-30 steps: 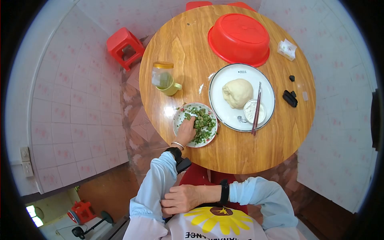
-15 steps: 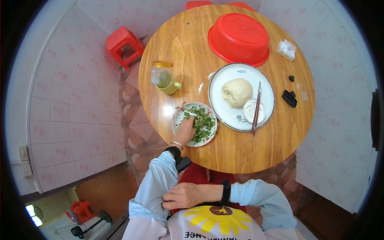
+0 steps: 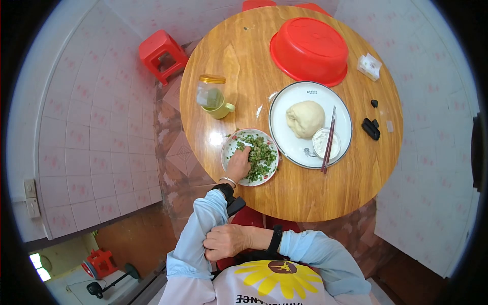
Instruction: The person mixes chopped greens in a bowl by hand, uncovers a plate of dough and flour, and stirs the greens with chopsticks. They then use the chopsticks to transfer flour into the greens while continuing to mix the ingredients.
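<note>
My left hand (image 3: 239, 163) reaches into a white bowl (image 3: 225, 158) of chopped greens (image 3: 260, 155) mixed with what looks like minced filling. Its fingers are curled down at the greens, and their tips are partly hidden; what they hold cannot be made out. My right hand (image 3: 226, 241) crosses in front of my body and is closed on the light blue left sleeve (image 3: 207, 216) at the forearm. Right of the bowl, a large white plate (image 3: 284, 147) carries a ball of dough (image 3: 306, 119), a small bowl of white powder (image 3: 321, 144) and a pair of chopsticks (image 3: 329, 140).
An upturned red basin (image 3: 310, 51) sits at the back of the round wooden table (image 3: 305, 195). A lidded jar (image 3: 211, 91) and a yellow-green cup (image 3: 219, 109) stand at left. Tissues (image 3: 369, 67) and black objects (image 3: 371, 129) lie at right. A red stool (image 3: 162, 53) stands beyond.
My left hand has shifted slightly within the bowl, and a small white patch at its fingertips no longer shows. My right hand still grips the sleeve. The view has moved a little.
</note>
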### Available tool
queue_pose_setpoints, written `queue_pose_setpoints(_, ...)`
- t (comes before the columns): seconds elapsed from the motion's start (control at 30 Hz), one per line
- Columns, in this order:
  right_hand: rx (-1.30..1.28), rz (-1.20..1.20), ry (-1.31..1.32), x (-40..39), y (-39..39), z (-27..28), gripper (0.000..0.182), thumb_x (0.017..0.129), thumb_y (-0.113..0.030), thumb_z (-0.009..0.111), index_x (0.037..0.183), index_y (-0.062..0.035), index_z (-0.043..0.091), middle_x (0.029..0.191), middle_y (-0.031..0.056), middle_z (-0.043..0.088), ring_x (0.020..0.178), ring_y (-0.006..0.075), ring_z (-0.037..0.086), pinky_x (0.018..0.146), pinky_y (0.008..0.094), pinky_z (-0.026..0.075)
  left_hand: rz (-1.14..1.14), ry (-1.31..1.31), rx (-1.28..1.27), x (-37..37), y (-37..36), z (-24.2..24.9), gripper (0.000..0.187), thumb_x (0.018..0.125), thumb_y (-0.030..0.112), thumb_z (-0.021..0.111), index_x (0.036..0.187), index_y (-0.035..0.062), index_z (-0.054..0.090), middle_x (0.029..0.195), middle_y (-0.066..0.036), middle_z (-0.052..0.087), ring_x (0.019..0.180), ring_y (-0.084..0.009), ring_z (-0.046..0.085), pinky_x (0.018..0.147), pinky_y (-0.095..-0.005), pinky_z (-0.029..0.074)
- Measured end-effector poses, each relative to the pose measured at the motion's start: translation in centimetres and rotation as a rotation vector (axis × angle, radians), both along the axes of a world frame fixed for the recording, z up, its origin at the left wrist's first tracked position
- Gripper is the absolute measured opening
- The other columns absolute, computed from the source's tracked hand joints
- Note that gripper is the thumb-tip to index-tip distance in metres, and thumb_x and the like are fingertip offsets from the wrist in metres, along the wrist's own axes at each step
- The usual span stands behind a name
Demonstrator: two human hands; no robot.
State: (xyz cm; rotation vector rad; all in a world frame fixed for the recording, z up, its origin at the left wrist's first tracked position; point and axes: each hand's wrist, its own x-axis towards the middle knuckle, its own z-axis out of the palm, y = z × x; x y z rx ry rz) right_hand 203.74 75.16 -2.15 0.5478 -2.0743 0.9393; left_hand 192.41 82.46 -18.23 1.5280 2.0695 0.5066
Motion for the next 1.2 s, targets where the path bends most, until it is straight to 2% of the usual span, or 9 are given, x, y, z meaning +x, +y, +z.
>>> queue_pose_setpoints(0.47,0.009,0.035,0.083,-1.6,-0.2,-1.9,0.014,0.070,-0.021,0.056,0.071,-0.0103,0.047,0.068,0.0024,0.043,0.061,0.0170,0.049,0.053,0.0273,0.040,-0.056,-0.041,-0.031,-0.4,-0.2,0.0,0.043,0.070,0.001,0.062,0.110,0.0043,0.046,0.085,-0.026,0.056,0.085,-0.0425,0.056,0.075,-0.0472,0.046)
queue_pose_setpoints(0.57,-0.006,0.083,-0.022,-0.1,0.4,-0.5,0.016,0.073,-0.020,0.056,0.069,-0.0089,0.045,0.067,0.0033,0.043,0.060,0.0179,0.050,0.051,0.0281,0.042,-0.041,-0.024,-0.017,-0.5,0.2,0.2,0.044,0.070,0.001,0.062,0.110,0.0042,0.046,0.086,-0.026,0.056,0.084,-0.0427,0.056,0.075,-0.0472,0.046)
queue_pose_setpoints(0.67,-0.065,0.117,-0.193,2.1,2.4,2.3,0.014,0.073,-0.019,0.058,0.075,-0.0079,0.050,0.073,0.0037,0.047,0.062,0.0183,0.051,0.054,0.0288,0.044,-0.024,-0.036,-0.014,-0.3,0.2,-0.2,0.043,0.069,0.001,0.062,0.110,0.0040,0.048,0.086,-0.027,0.056,0.084,-0.0430,0.056,0.075,-0.0475,0.046)
queue_pose_setpoints(0.73,-0.097,0.037,-0.295,3.1,4.0,5.1,0.017,0.074,-0.017,0.061,0.085,-0.0068,0.056,0.085,0.0032,0.054,0.069,0.0170,0.055,0.060,0.0276,0.047,-0.035,-0.033,0.000,-0.4,0.1,-0.3,0.043,0.069,0.001,0.061,0.110,0.0041,0.047,0.085,-0.028,0.056,0.084,-0.0432,0.056,0.074,-0.0478,0.046)
queue_pose_setpoints(0.87,-0.015,-0.058,-0.302,5.9,7.2,8.0,0.022,0.074,-0.017,0.065,0.093,-0.0067,0.060,0.092,0.0022,0.059,0.076,0.0155,0.059,0.063,0.0264,0.049,-0.022,-0.055,0.036,-0.4,0.0,-0.1,0.042,0.070,0.001,0.060,0.110,0.0037,0.048,0.084,-0.028,0.056,0.083,-0.0433,0.056,0.074,-0.0480,0.046)
queue_pose_setpoints(0.97,-0.283,-0.145,-0.338,7.1,6.9,7.5,0.017,0.076,-0.016,0.062,0.092,-0.0084,0.063,0.087,0.0013,0.060,0.077,0.0154,0.059,0.060,0.0254,0.048,-0.020,-0.055,0.038,-0.4,0.0,-0.1,0.042,0.070,0.001,0.060,0.109,0.0037,0.048,0.084,-0.027,0.055,0.084,-0.0430,0.056,0.075,-0.0473,0.046)
queue_pose_setpoints(1.1,-0.044,0.058,-0.288,5.6,3.9,6.3,0.016,0.078,-0.018,0.058,0.092,-0.0094,0.062,0.091,0.0005,0.060,0.076,0.0156,0.059,0.055,0.0260,0.045,-0.018,-0.068,0.047,-0.5,0.0,0.0,0.042,0.070,0.002,0.061,0.110,0.0044,0.047,0.085,-0.027,0.055,0.085,-0.0423,0.055,0.076,-0.0467,0.045)
queue_pose_setpoints(1.13,-0.047,0.055,-0.287,4.9,2.7,5.8,0.016,0.078,-0.018,0.058,0.092,-0.0094,0.062,0.091,0.0005,0.060,0.076,0.0156,0.059,0.055,0.0260,0.045,-0.014,-0.074,0.020,-0.4,0.0,0.0,0.042,0.070,0.002,0.061,0.110,0.0045,0.047,0.085,-0.026,0.055,0.085,-0.0422,0.055,0.077,-0.0468,0.045)
queue_pose_setpoints(1.2,-0.116,0.297,-0.309,3.5,0.5,4.2,0.015,0.081,-0.019,0.057,0.085,-0.0059,0.063,0.083,0.0062,0.063,0.070,0.0183,0.059,0.055,0.0296,0.045,-0.019,-0.086,0.028,-0.5,0.0,0.0,0.042,0.070,0.001,0.061,0.109,0.0043,0.047,0.084,-0.026,0.055,0.085,-0.0421,0.054,0.077,-0.0468,0.045)
